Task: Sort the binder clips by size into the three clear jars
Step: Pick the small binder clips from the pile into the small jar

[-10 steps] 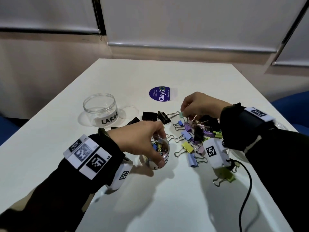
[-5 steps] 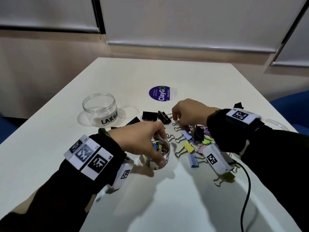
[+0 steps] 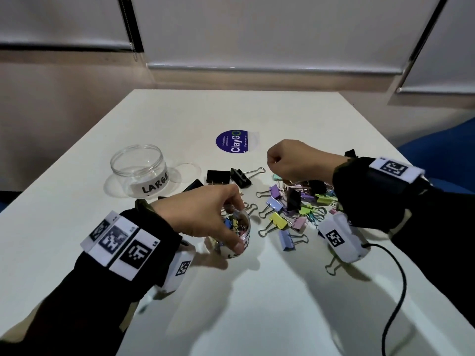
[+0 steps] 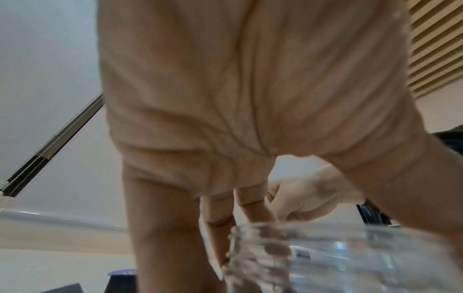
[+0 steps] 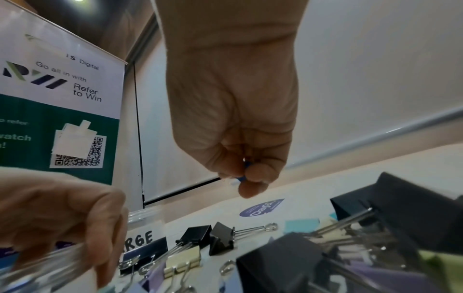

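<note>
The left hand point(image 3: 203, 214) covers most of the small jar point(image 3: 241, 237), hiding its label. A blue clip point(image 5: 244, 172) between the right hand's fingers point(image 5: 253, 186) barely shows.

I'm wearing black sleeves point(image 3: 144, 242), white wrist bands point(image 3: 120, 247) carrying square black codes (both arms), a black cable point(image 3: 395, 286) trailing from my right.

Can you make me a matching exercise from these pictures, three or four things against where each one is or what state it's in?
Things:
1. LARGE jar
2. small jar
3. small blue clip
4. yellow clip

States:
A. pinched in the right hand
B. lying on the table
C. empty, standing alone
D. gripped by the left hand, holding coloured clips

Pairs: 1-C, 2-D, 3-A, 4-B
</note>
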Demonstrator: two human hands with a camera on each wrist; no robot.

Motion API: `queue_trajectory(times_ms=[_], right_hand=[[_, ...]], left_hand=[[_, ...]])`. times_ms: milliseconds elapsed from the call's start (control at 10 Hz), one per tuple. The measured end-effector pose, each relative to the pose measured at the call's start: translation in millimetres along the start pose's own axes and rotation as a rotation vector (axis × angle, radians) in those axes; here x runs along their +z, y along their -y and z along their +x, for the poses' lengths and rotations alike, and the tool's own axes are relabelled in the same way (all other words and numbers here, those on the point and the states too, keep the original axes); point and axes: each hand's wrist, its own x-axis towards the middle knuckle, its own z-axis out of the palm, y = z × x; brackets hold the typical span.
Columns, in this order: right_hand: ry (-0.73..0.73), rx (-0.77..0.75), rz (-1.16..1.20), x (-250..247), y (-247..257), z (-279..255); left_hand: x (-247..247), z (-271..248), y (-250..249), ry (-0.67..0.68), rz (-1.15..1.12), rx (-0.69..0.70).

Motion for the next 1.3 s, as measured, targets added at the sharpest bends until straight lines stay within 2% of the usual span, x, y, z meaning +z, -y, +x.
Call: queue_trajectory(times_ms=[200, 300, 400, 600, 900, 1100, 1200, 1300], right_hand=[[0.258, 0.034, -0.105, 0, -1, -27], [0.261, 0.044, -0.135, 4, -3, -32], [0.161, -0.021, -0.22, 6, -9, -33], [0.239, -0.09, -0.265, 4, -18, -40], [0.089, -0.142, -0.488, 4, -23, -35], [0.132, -0.168, -0.535, 11, -16, -39], [0.175, -0.156, -0.468, 12, -16, -38], [0.144, -0.115, -0.427, 2, -23, -38]], left_hand=[[0, 0, -1, -0.002, 0.019, -0.005], [1, 0, -1, -0.008, 0.024, -0.009], [1, -1, -1, -0.008, 0.027, -0.015], [0, -1, -1, -0.01, 0.016, -0.021], [1, -1, -3, -0.018, 0.016, -0.022], [1, -2, -3, -0.019, 0.015, -0.023], [1, -1, -3, -0.016, 0.015, -0.024], [0, -1, -2, -0.016, 0.012, -0.023]])
